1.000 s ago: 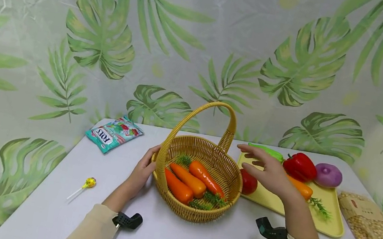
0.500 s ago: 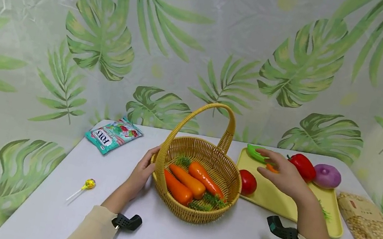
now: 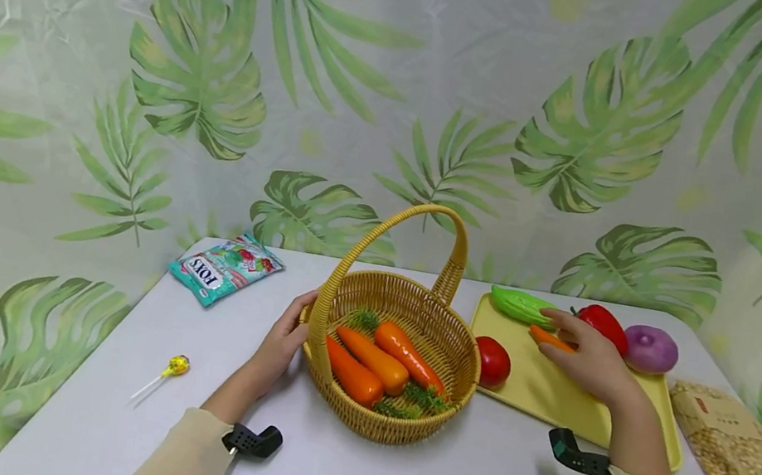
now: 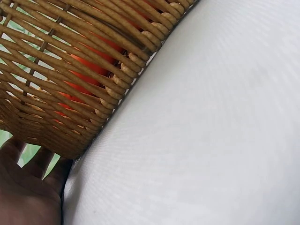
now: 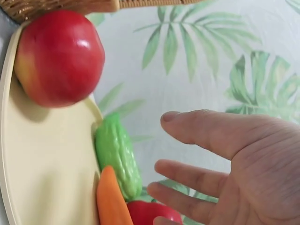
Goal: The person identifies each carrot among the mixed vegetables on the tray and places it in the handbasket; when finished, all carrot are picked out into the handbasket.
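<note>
White table: left hand flat against basket; right hand, fingers loose, over tray carrot. Grip carrot mid-body, brace basket.

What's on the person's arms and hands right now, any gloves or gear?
No gloves: both the left hand and right hand are bare. Each arm has a beige long sleeve, and a small black camera mount sits at each wrist.
</note>
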`<state>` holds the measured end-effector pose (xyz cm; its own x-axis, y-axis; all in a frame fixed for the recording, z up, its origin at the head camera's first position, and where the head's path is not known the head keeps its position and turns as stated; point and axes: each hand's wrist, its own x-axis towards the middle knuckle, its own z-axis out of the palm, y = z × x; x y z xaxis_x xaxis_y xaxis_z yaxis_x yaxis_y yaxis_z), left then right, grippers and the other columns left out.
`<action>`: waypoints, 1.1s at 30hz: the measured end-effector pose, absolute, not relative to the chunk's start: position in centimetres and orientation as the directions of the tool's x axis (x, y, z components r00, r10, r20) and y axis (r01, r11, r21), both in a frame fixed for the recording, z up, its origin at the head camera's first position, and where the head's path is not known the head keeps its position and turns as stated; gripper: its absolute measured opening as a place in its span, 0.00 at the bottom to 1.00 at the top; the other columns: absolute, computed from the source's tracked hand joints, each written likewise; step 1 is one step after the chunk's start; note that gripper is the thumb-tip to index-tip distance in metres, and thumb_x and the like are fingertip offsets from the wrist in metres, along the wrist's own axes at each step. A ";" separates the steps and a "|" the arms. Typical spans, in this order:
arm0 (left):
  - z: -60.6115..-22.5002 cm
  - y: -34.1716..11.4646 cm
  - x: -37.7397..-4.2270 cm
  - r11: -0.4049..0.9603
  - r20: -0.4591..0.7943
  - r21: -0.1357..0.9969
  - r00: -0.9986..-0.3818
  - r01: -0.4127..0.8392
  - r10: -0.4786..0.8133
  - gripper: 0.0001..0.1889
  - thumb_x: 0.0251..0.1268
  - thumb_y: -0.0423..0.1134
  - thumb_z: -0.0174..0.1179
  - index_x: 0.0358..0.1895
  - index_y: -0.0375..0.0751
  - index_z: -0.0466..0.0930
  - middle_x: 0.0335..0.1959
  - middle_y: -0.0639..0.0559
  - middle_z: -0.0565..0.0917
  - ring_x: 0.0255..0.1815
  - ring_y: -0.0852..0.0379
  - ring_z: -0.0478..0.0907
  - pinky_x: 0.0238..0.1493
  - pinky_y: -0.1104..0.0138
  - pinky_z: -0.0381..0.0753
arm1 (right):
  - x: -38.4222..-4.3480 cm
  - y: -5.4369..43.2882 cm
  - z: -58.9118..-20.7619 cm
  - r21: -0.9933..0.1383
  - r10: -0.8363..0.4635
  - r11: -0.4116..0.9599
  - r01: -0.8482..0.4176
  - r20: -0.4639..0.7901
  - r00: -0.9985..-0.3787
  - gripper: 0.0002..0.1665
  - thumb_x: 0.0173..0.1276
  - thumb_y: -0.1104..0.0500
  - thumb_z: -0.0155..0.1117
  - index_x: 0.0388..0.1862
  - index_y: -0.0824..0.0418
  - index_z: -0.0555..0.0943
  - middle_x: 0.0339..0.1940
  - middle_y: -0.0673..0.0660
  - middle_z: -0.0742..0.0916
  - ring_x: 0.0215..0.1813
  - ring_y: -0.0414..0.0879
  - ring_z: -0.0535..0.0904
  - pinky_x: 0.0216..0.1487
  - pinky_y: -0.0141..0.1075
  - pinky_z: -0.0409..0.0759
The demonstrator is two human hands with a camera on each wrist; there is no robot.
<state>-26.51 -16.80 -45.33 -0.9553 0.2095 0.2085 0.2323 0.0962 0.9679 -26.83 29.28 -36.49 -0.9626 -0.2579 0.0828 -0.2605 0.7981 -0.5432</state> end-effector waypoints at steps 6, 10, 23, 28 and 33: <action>-45.3 -16.8 -26.5 0.094 0.212 0.967 -0.954 0.236 0.212 0.27 0.75 0.41 0.44 0.76 0.59 0.58 0.80 0.55 0.57 0.82 0.51 0.48 0.81 0.46 0.46 | -26.9 30.5 -36.9 -0.529 -0.267 0.805 -0.268 0.079 -0.960 0.34 0.73 0.50 0.60 0.72 0.65 0.68 0.67 0.74 0.76 0.67 0.71 0.72 0.65 0.65 0.70; -45.4 -16.8 -26.6 0.097 0.212 0.967 -0.954 0.236 0.213 0.27 0.75 0.41 0.44 0.75 0.60 0.58 0.80 0.55 0.57 0.83 0.51 0.48 0.81 0.46 0.45 | -27.1 31.3 -37.3 -0.504 -0.268 0.819 -0.273 0.085 -0.960 0.33 0.72 0.51 0.62 0.70 0.67 0.70 0.65 0.74 0.77 0.64 0.71 0.73 0.63 0.65 0.71; -45.6 -16.8 -26.7 0.079 0.224 0.966 -0.951 0.246 0.214 0.27 0.76 0.39 0.44 0.76 0.57 0.58 0.80 0.54 0.57 0.82 0.51 0.48 0.81 0.47 0.45 | -27.1 33.3 -38.1 -0.500 -0.221 0.843 -0.197 0.012 -0.975 0.37 0.74 0.50 0.59 0.72 0.71 0.65 0.66 0.78 0.74 0.64 0.73 0.69 0.62 0.67 0.69; -45.6 -16.8 -26.7 0.078 0.225 0.966 -0.950 0.246 0.216 0.27 0.76 0.40 0.43 0.76 0.58 0.58 0.80 0.54 0.57 0.82 0.51 0.49 0.81 0.47 0.45 | -27.1 33.8 -38.4 -0.515 -0.214 0.837 -0.187 0.007 -0.977 0.38 0.74 0.49 0.59 0.72 0.71 0.66 0.67 0.77 0.74 0.64 0.71 0.69 0.61 0.64 0.71; -45.5 -16.8 -26.6 0.081 0.218 0.967 -0.952 0.240 0.216 0.27 0.76 0.40 0.44 0.75 0.59 0.58 0.79 0.56 0.58 0.82 0.52 0.49 0.81 0.46 0.46 | -27.0 34.3 -38.6 -0.524 -0.199 0.836 -0.162 -0.015 -0.980 0.38 0.73 0.47 0.59 0.71 0.71 0.67 0.67 0.76 0.74 0.62 0.70 0.70 0.59 0.63 0.72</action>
